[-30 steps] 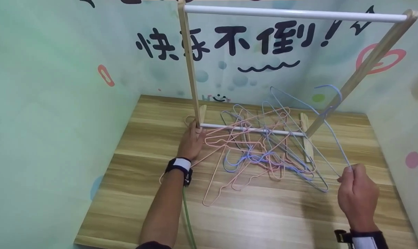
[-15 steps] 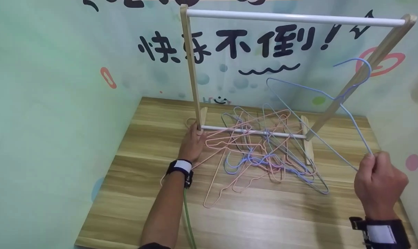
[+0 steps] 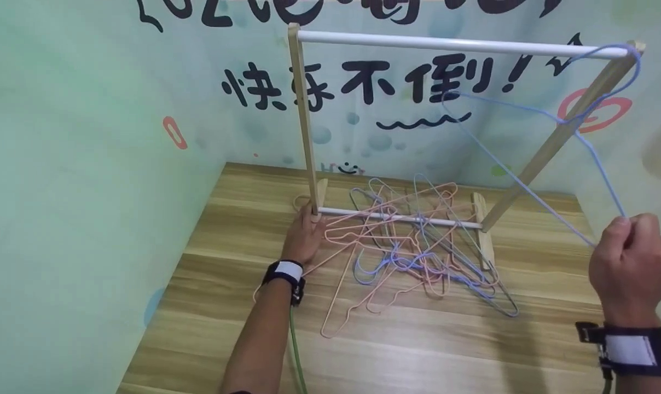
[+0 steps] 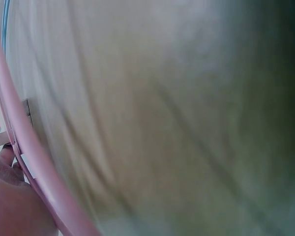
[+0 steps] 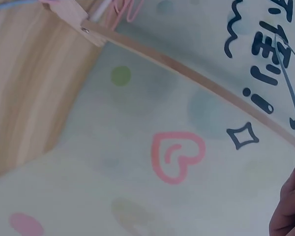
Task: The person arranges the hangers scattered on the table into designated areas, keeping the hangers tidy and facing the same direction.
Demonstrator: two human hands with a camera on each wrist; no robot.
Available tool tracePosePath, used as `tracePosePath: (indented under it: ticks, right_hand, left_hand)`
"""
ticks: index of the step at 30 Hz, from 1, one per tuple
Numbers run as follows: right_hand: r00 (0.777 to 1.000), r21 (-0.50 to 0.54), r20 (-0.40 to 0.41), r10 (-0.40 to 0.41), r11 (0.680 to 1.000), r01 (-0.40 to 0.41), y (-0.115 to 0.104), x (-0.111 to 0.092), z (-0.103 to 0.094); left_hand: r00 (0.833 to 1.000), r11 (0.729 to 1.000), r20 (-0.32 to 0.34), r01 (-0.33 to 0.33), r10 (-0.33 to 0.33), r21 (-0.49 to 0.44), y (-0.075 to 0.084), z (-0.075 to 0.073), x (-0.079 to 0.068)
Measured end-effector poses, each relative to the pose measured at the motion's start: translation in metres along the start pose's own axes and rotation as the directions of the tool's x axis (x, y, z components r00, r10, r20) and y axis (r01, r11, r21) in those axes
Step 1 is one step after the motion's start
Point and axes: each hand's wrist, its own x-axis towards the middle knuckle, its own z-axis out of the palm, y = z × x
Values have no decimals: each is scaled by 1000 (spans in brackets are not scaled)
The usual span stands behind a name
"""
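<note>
My right hand (image 3: 634, 265) grips one end of a blue wire clothes hanger (image 3: 571, 121), raised at the right. Its hook overlaps the right end of the white top rail (image 3: 434, 42) in the head view. In the right wrist view my fingers (image 5: 291, 201) show at the lower right corner, with hanger wire (image 5: 291, 93) above them. The clothes rack has wooden posts (image 3: 304, 120) and a white lower bar (image 3: 352, 212). Around the foot of its left post my left hand (image 3: 302, 241) is closed. A pink hanger (image 4: 29, 137) crosses close before the left wrist camera.
Several tangled pink and blue hangers (image 3: 418, 257) lie on the wood-grain tabletop (image 3: 221, 317), across the rack's lower bar. Printed cloth walls (image 3: 90, 164) enclose the back and sides. A green cable (image 3: 296, 350) trails from the left wrist strap (image 3: 286, 271).
My right hand has lifted the blue hanger up and to the right, from over the pile to the level of the top rail. My left hand stays at the post's foot.
</note>
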Motion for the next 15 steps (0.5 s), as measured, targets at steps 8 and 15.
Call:
tracePosePath:
  ticks: [8,15]
  right_hand:
    - [991,28,79,104,994,-106,-3,23,-3]
    - [991,36,73,110,993,-113,-5,36,-2]
  left_hand:
    - [999,999,29,43,-43,-11,-3,1,-3]
    - [997,998,53,63,-63,13,-1,-1,-1]
